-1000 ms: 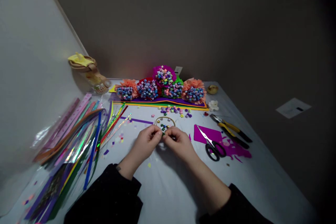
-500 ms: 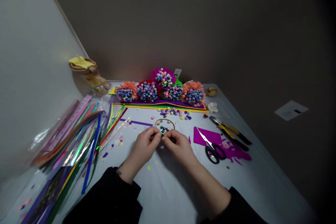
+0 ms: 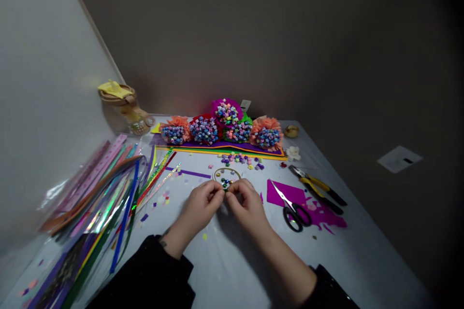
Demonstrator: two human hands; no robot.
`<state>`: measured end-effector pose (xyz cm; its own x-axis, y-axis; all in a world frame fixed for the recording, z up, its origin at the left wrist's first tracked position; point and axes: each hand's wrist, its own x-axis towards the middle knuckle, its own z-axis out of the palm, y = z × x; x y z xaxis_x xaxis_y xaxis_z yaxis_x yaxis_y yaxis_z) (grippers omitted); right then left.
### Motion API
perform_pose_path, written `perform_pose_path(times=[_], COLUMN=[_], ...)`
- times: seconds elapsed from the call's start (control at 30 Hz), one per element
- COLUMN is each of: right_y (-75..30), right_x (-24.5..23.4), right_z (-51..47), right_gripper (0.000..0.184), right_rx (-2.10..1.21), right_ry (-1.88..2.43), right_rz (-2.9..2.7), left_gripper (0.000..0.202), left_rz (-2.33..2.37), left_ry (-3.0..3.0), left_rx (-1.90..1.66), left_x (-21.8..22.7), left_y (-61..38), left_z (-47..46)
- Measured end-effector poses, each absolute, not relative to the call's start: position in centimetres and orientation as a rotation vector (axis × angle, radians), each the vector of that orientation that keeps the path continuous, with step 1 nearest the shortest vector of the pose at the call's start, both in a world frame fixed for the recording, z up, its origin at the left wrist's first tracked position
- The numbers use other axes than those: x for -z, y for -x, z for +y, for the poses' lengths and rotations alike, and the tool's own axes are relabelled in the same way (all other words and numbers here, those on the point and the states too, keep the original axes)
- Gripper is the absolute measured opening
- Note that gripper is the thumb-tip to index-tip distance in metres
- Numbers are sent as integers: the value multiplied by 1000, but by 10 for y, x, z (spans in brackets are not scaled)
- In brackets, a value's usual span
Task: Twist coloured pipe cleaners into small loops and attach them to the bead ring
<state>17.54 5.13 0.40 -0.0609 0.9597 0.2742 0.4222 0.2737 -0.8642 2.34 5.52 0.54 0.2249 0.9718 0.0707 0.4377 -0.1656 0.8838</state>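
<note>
My left hand (image 3: 199,210) and my right hand (image 3: 248,207) meet at the middle of the table, fingertips pinched together. Between them is the lower edge of a thin gold ring (image 3: 227,169), which rests on a pale table cover (image 3: 217,251). A small cluster of shiny green and gold paper stars (image 3: 226,183) lies inside the ring, just above my fingertips. My fingers hide the ring's lower part, and whatever else they may hold is too small to see.
Crepe-paper bouquets of paper stars (image 3: 226,128) stand on coloured card at the back, with loose stars (image 3: 239,158) in front. To the right lie scissors (image 3: 292,215), yellow-handled pliers (image 3: 319,189) and magenta paper (image 3: 284,193). A bag of paper strips (image 3: 97,193) lies left, below a wall.
The whole scene sits slightly lower in the view. My hands have stayed pinched together at the ring, with only small finger movement.
</note>
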Motion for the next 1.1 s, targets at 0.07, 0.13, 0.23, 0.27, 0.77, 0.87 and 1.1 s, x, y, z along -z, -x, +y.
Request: perform_pose_path(times=[0.07,0.13,0.23,0.27,0.77,0.87,1.1], right_y=[-176,-176,-176,-175,-173,-173,-171], right_x=[-5,-7,-7,-7,-8,-6,-1], right_z=[49,48,45,45,47,47,41], right_gripper=[6,6,4,5,9,10,20], right_rx=[-578,-417,-343,-356,-869,-825,-372], right_ry=[1322,1343,1327,1316,1230,1217,1153], right_rz=[-1606,-1596,-1617,-1615,-1483,-1540,-1737], left_gripper=[15,16,17,17,17,16,19], left_rz=[1313,1308,1287,1278,1151,1146,1232], left_ry=[-1697,-1670,-1624,-1602,-1292,-1245,-1066], left_rx=[-914,-947,-981,-986,-986,-1009,-1030], left_x=[-8,-11,-14,-15,-15,-17,-17], left_y=[-24,-25,-27,-27,-30,-31,-34], left_z=[55,54,53,53,54,55,55])
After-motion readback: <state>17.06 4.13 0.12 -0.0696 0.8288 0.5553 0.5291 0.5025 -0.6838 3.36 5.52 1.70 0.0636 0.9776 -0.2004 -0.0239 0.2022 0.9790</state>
